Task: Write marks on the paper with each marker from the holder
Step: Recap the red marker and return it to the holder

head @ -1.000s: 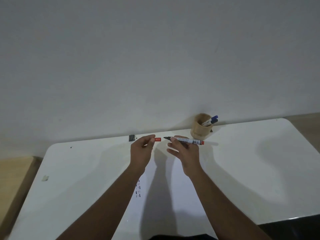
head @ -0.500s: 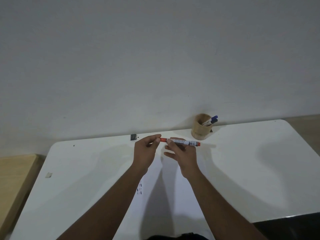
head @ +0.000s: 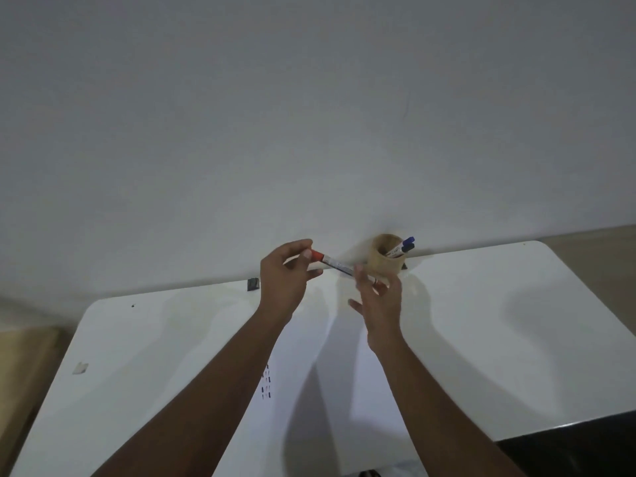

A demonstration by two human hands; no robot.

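Table [head: 499,339]: white, against the wall; it carries everything we list.

Paper [head: 309,390]: flat near the front edge, between our forearms, within easy reach for writing. Short rows of marks [head: 266,383] sit at its left side, some dark, some reddish.

Left hand [head: 284,277]: raised, thumb and forefinger pinched on the red cap end of the marker [head: 332,261], probably steadying it after capping.

Right hand [head: 378,297]: fingers spread and loose; we cannot tell whether they touch the marker's lower end.

Holder [head: 385,258]: tan cup at the table's back edge, behind the right hand, holding blue-capped markers [head: 406,245] leaning right, likely next in turn.
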